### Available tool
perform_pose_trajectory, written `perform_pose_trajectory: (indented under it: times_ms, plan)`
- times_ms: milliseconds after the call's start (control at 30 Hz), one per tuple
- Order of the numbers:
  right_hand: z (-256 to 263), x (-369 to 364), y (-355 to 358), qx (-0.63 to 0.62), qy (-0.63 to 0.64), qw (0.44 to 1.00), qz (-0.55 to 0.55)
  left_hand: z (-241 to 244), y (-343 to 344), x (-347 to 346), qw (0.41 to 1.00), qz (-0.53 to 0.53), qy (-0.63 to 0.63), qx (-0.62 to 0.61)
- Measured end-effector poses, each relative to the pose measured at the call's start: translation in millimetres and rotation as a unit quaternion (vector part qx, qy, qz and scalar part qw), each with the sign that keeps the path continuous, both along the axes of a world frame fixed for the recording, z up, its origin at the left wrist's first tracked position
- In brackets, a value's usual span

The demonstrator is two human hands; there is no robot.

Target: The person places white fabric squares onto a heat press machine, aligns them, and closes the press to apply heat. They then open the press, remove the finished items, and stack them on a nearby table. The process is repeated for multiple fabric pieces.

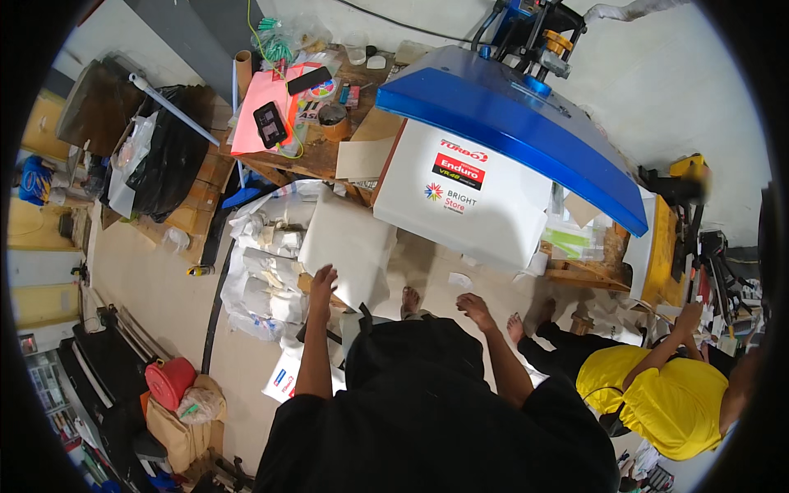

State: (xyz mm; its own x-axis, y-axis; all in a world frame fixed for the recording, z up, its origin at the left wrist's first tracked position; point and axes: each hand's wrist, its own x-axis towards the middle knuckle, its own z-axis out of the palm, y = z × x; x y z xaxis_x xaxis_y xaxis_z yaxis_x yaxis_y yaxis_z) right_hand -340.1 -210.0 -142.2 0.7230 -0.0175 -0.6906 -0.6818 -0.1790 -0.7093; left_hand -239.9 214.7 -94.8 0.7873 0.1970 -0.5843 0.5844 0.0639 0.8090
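Note:
My left hand (322, 286) is at the near edge of a smooth white sheet of cloth (345, 240) draped over a low stand. Its fingers are a little apart and hold nothing; whether they touch the cloth I cannot tell. Above the floor, in front of my body, my right hand (474, 311) hangs with loosely bent fingers and nothing in it. Ahead, a white printed cloth (419, 185) with several colored logos lies over the bed of a heat press. The blue upper platen (511, 129) is raised above it, hiding the cloth's far part.
Bundles of white cloth (271, 277) in plastic lie left of the stand. A wooden table (363, 86) holds two phones, papers and a brown jar (334, 121). Another person in a yellow shirt (666, 394) is close on my right, beside a second press (662, 252).

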Motion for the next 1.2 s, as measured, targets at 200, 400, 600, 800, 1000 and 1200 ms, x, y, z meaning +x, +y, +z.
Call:
perform_pose_trajectory:
  times_ms: [200, 400, 600, 800, 1000, 1200]
  plan:
    - [-26, -26, -27, -0.089, -0.028, 0.994, 0.063, -210, 134, 33, 0.953, 0.227, 0.068, 0.191]
    - [7, -50, -23, -0.256, -0.107, 0.939, 0.204, -322, 171, 39, 0.953, 0.093, 0.236, 0.168]
    - [28, -83, 5, -0.236, 0.015, 0.948, 0.215, -246, 126, 29, 0.971, 0.223, 0.050, 0.074]
    - [48, -39, 63, -0.216, -0.076, 0.961, 0.155, -206, 109, 29, 0.938, 0.342, -0.006, 0.059]
    - [131, 26, 126, -0.156, -0.152, 0.973, 0.072, -222, 109, 24, 0.900, 0.431, -0.066, -0.015]
    - [222, 106, 155, -0.217, -0.324, 0.920, -0.026, -238, 121, 16, 0.859, 0.511, -0.042, -0.009]
